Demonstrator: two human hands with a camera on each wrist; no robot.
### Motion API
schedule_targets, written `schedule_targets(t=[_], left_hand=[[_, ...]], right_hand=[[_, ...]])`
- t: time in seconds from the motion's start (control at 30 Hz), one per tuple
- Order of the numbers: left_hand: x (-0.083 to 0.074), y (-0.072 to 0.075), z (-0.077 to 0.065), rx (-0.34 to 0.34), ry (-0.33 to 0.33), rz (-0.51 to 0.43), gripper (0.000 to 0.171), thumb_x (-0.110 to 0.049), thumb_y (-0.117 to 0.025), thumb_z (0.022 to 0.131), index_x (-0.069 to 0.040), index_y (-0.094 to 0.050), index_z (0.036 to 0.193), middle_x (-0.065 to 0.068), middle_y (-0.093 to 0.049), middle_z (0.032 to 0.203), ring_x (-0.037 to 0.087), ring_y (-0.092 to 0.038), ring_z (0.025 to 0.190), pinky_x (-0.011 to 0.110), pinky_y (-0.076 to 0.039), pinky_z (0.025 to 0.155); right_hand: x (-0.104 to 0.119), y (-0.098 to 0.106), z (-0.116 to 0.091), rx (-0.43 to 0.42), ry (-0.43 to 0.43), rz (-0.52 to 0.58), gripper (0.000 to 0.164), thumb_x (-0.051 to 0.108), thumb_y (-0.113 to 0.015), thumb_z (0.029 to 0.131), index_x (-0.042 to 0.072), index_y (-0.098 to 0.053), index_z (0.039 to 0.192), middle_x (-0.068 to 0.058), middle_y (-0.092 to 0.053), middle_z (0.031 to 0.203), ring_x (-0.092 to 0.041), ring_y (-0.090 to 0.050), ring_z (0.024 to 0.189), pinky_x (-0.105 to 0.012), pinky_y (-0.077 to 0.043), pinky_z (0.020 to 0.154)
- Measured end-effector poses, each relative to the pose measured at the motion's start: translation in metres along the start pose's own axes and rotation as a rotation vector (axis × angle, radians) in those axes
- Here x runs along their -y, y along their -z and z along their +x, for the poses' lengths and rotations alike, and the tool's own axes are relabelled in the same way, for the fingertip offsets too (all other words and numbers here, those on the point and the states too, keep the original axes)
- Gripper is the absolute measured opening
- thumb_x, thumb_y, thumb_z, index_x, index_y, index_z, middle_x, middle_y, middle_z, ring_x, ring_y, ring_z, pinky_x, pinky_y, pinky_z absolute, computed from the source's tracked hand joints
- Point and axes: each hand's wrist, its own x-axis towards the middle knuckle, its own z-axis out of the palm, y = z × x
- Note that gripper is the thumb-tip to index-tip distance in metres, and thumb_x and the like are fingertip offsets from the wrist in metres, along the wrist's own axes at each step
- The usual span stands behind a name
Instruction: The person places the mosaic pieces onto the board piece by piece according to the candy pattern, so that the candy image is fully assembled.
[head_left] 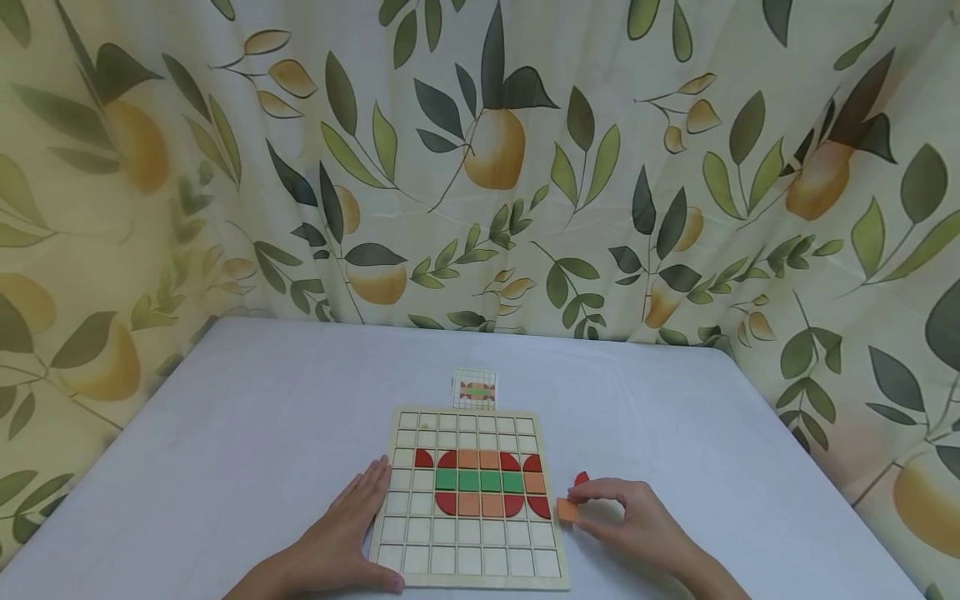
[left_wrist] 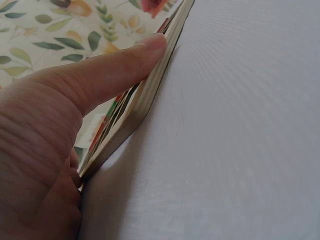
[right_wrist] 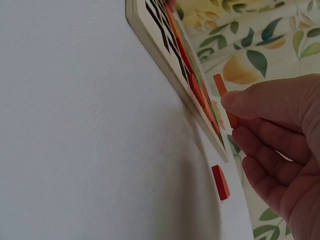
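Note:
A wooden grid board (head_left: pixel 457 581) lies on the table, with red quarter-round, orange square and green square tiles (head_left: pixel 480 481) in its middle rows. My left hand (head_left: pixel 337 529) rests along its left side, fingers extended and thumb (left_wrist: pixel 135 57) over the near-left corner. Just off the right edge, my right hand (head_left: pixel 637 521) pinches an orange square tile (head_left: pixel 567 510) between thumb and fingertips. The right wrist view shows this orange tile (right_wrist: pixel 220 84) edge-on, raised above the tabletop. A loose red tile (head_left: pixel 582 478) lies on the table behind the right fingertips.
A small pattern card (head_left: pixel 476 402) lies against the board's far edge, printed with a red, orange and green figure. The white-covered table (head_left: pixel 300 375) extends on both sides. A curtain (head_left: pixel 480 242) with fruit and leaf print hangs behind it.

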Motion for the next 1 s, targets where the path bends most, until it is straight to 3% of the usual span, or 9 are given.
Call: schedule_targets(t=[0.1,0.4,0.67,1.0], left_hand=[[0.0,0.0,0.001,0.001,-0.004,0.002,0.13,-0.072,-0.068,0.056,0.004,-0.011,0.145,0.015,-0.008,0.152,0.026,-0.006,0.138,0.007,0.011,0.1],[0.001,0.0,0.001,-0.01,-0.02,0.001,0.13,-0.072,-0.069,0.056,0.006,-0.012,0.144,0.017,-0.01,0.151,0.027,-0.007,0.138,0.008,0.011,0.1],[0.001,0.0,0.001,-0.008,-0.017,0.005,0.129,-0.071,-0.069,0.057,0.006,-0.012,0.144,0.018,-0.01,0.151,0.028,-0.007,0.138,0.007,0.011,0.1],[0.002,0.0,0.001,-0.007,-0.031,-0.008,0.128,-0.07,-0.069,0.058,0.006,-0.012,0.144,0.018,-0.01,0.151,0.029,-0.007,0.138,0.008,0.011,0.1]], right_hand=[[0.004,-0.003,0.009,0.003,0.042,0.024,0.026,0.019,-0.076,0.077,0.01,-0.07,0.1,0.007,-0.068,0.095,-0.011,-0.062,0.089,-0.029,-0.051,0.08],[0.013,-0.013,0.031,0.089,-0.004,0.064,0.026,0.026,-0.073,0.079,0.017,-0.07,0.104,0.013,-0.066,0.097,-0.01,-0.059,0.089,-0.032,-0.049,0.068],[0.02,-0.023,0.051,0.069,0.117,0.118,0.023,0.018,-0.073,0.079,0.015,-0.069,0.101,0.007,-0.067,0.097,-0.012,-0.061,0.094,-0.033,-0.05,0.085],[0.027,-0.033,0.074,0.112,0.059,0.164,0.029,0.018,-0.074,0.079,0.009,-0.069,0.107,0.005,-0.067,0.101,-0.014,-0.059,0.095,-0.043,-0.049,0.086]])
